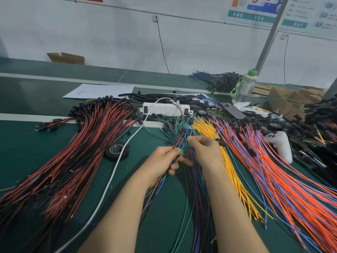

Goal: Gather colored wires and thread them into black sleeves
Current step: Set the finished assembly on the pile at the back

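At the middle of the green bench my left hand (165, 161) grips a small bunch of mixed wires (181, 143), red, blue and green. Right beside it my right hand (206, 152) pinches wires of the same bunch just above that grip. The bunch fans upward toward black connector ends (175, 123) and trails down between my forearms. A pile of black sleeves (164, 97) lies behind the white power strip. Yellow wires (231, 161) lie to the right of my right hand.
A large red-and-black wire heap (73, 152) fills the left, orange-and-blue wires (284, 176) the right. A black tape roll (116, 149), a white power strip (166, 107) with its cable, a white controller (280, 143), a phone (232, 110) and a bottle (244, 88) stand around.
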Demonstrator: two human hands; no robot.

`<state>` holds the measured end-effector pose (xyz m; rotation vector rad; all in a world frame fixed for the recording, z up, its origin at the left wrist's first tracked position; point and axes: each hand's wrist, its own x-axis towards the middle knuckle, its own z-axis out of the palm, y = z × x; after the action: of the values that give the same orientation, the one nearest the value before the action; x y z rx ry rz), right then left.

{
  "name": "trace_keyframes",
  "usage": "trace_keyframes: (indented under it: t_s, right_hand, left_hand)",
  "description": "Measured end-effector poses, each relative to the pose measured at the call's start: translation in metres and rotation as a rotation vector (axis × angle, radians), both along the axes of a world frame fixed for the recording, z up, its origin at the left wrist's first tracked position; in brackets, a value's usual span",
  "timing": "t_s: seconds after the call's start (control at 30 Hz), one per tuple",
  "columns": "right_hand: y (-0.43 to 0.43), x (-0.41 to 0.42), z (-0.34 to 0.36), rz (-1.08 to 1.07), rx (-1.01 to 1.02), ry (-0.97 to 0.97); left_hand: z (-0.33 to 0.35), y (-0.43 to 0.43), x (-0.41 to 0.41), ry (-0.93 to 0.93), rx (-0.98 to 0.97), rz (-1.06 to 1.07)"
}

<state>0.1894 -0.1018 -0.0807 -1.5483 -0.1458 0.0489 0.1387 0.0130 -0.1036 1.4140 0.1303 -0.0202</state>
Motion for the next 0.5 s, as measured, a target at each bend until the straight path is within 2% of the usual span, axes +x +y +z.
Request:
trace_keyframes:
  t_s: [0.37, 0.43, 0.5]
  right_hand:
    - [0.004, -0.004, 0.0, 0.127, -0.097, -0.027]
    - [0.001, -0.003, 0.002, 0.092, -0.035, 0.005]
    - [-0.005, 0.001, 0.002, -0.015, -0.063, 0.008]
  left_hand:
    - [0.007, -0.003, -0.006, 0.117, -0.087, -0.078]
    - [0.011, -0.003, -0.007, 0.111, -0.071, -0.027]
    - [0.022, -0.003, -0.009, 0.055, -0.141, 0.044]
